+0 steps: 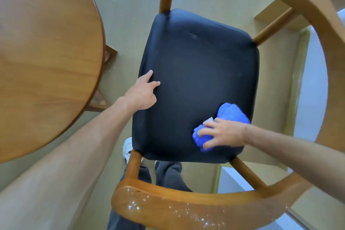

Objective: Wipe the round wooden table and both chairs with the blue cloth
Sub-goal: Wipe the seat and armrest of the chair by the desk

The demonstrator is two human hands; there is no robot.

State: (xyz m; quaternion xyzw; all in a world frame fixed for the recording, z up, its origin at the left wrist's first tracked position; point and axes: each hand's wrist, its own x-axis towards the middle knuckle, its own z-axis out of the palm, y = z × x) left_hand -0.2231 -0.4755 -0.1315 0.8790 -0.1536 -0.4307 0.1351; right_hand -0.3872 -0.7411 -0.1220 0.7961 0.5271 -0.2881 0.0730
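I look straight down on a wooden chair with a black padded seat (196, 73) and a curved wooden backrest (186, 209) that carries white specks. My right hand (222, 133) presses a bunched blue cloth (231, 113) onto the seat's near right corner. My left hand (142, 91) rests on the seat's left edge, fingers spread, holding nothing. The round wooden table (46, 52) fills the left side of the view. Only this one chair is in view.
Pale floor (130, 5) lies between table and chair. The table's base struts (110, 52) show under its rim. My dark trouser legs (168, 175) and a white shoe (127, 148) stand just behind the chair. A pale wall or panel (313, 99) runs along the right.
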